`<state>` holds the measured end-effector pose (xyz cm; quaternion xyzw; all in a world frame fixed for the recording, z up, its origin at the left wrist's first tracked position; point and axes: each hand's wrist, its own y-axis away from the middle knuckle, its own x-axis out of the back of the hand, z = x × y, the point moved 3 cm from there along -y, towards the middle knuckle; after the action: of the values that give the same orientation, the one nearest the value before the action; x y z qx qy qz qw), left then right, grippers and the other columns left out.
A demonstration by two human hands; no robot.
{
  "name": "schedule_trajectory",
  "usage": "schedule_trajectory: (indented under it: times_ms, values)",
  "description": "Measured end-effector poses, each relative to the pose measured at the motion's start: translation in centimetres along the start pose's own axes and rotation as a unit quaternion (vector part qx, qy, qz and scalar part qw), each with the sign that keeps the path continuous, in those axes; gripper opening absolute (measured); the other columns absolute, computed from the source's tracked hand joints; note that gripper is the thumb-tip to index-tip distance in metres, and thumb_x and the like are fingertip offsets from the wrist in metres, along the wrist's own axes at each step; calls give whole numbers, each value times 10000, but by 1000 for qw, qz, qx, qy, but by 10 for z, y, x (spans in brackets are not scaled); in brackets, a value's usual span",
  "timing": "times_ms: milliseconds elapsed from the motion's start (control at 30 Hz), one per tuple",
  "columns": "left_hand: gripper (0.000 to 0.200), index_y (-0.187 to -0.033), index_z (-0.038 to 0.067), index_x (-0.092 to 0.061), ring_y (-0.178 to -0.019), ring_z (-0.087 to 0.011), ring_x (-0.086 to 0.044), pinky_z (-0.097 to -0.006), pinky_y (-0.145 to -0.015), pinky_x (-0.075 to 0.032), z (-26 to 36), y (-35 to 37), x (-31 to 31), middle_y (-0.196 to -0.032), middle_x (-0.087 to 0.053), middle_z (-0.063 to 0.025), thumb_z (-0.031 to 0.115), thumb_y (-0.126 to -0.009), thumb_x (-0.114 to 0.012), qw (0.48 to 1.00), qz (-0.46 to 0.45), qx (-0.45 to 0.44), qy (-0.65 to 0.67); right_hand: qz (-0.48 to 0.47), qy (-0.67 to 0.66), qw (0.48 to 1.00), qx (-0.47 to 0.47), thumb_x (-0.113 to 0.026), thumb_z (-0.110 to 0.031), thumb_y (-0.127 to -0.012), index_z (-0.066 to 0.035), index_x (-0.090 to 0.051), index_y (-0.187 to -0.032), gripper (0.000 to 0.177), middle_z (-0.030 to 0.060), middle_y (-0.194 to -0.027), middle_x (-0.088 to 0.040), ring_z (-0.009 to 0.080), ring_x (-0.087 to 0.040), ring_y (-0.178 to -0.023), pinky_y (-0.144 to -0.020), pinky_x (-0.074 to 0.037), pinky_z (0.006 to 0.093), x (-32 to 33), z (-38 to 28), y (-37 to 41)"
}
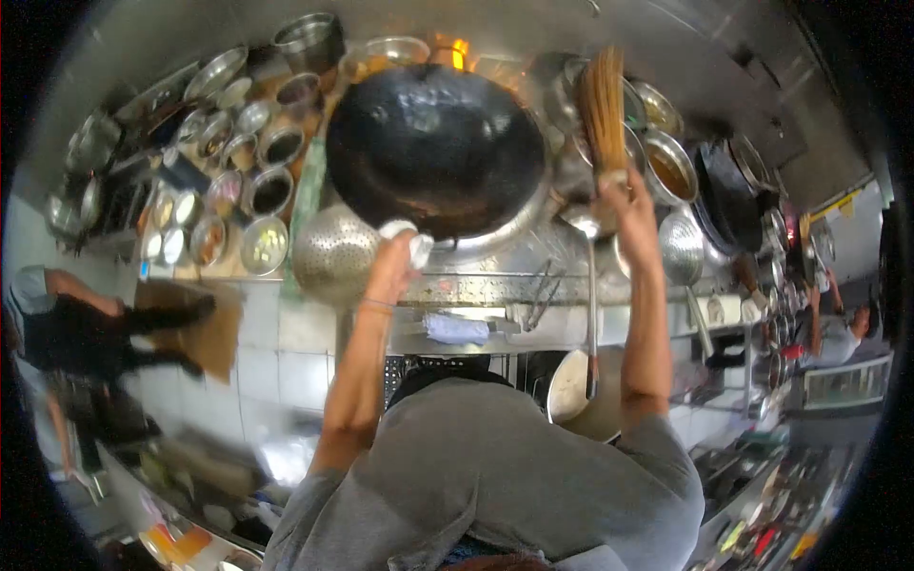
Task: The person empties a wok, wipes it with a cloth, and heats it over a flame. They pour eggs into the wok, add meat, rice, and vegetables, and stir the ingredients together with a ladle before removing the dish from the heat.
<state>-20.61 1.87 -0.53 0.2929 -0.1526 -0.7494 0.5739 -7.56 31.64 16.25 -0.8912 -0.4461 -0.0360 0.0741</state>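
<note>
A large black wok [433, 143] sits tilted over the stove, a flame behind its far rim. My left hand [395, 262] is closed on a white cloth [419, 249] at the wok's near left edge; the cloth hides the rim there. In my right hand [626, 205] is a bamboo wok brush [604, 105], gripped at its lower end with the bristles pointing up and away. The brush is to the right of the wok, apart from it. Below my right hand lies a long-handled ladle [588, 228]. Near my left hand rests a perforated strainer [333, 249].
Bowls of ingredients [265, 246] crowd the counter at left. Pots, including one with brown liquid [669, 171], stand at right. A folded cloth [457, 328] and tongs [543, 290] lie on the front ledge. Other people [76, 319] stand at far left and far right [838, 333].
</note>
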Motion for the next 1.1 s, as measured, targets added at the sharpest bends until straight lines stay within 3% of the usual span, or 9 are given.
schedule_trajectory:
  times_ms: [167, 267, 333, 400, 533, 700, 933, 1033, 1100]
  values:
    - [136, -885, 118, -586, -613, -144, -575, -306, -401, -369, -11, -57, -9, -750, -613, -34, 227, -891, -507, 990, -80, 21, 110, 43, 99, 981, 161, -681, -185, -820, -62, -259, -1476, 789, 119, -888, -646, 187, -630, -693, -565, -505, 311, -71, 2, -147]
    - [124, -859, 130, -570, -565, -132, -542, -280, -392, -342, -10, -55, -13, -702, -587, -24, 226, -884, -495, 989, -91, 8, 120, 193, 257, 938, 133, -622, -344, -842, -57, -257, -1439, 757, 247, -933, -660, 436, -649, -839, -766, -511, 486, -143, 76, -214]
    - [101, -821, 146, -543, -475, -134, -496, -280, -335, -274, -4, -45, -19, -642, -554, -13, 193, -893, -488, 988, -69, 17, 136, 73, 336, 938, -41, -507, -312, -876, -49, -306, -1345, 574, 305, -946, -639, 483, -627, -898, -809, -508, 520, -195, 132, -204]
    - [92, -823, 139, -544, -479, -134, -504, -282, -338, -282, -2, -47, -17, -649, -559, -20, 189, -886, -499, 990, -65, 11, 127, -126, 572, 790, 181, -520, -289, -882, -50, -479, -1171, 377, 262, -871, -660, 418, -665, -750, -674, -545, 497, -248, 208, -182]
    - [80, -827, 129, -546, -491, -135, -516, -283, -355, -299, -1, -47, -14, -665, -572, -31, 187, -875, -518, 991, -79, -11, 105, -474, 308, 824, -43, -651, -378, -839, -156, -489, -1324, 557, 88, -769, -651, 230, -590, -512, -391, -489, 335, -213, 71, -67]
    - [141, -802, 91, -580, -471, -137, -512, -277, -319, -293, 5, -48, -17, -664, -591, -50, 194, -867, -510, 989, -80, 19, 122, 76, 663, 732, 138, -542, -225, -857, 7, -427, -1282, 498, 216, -931, -685, 387, -677, -829, -729, -554, 447, -131, 94, -176]
    - [126, -841, 133, -550, -498, -131, -502, -286, -361, -290, 2, -48, -18, -657, -568, -15, 221, -909, -490, 987, -108, 40, 109, -473, 455, 754, 33, -642, -472, -813, -47, -483, -1353, 705, 195, -1045, -670, 343, -685, -782, -692, -558, 419, -188, 80, -66]
    - [126, -852, 139, -555, -531, -125, -514, -276, -370, -286, -7, -50, -16, -660, -567, -11, 229, -913, -492, 983, -139, 41, 110, -462, 594, 658, 23, -650, -481, -807, -207, -515, -1356, 627, 121, -1095, -678, 307, -652, -975, -894, -493, 429, -128, 82, -118]
    - [122, -860, 146, -563, -537, -125, -516, -279, -377, -292, 4, -35, -20, -673, -572, -10, 232, -912, -495, 985, -105, 61, 119, -4, 698, 692, 184, -563, -289, -875, -97, -609, -1195, 376, 196, -991, -684, 372, -669, -854, -786, -537, 485, -99, 77, -146]
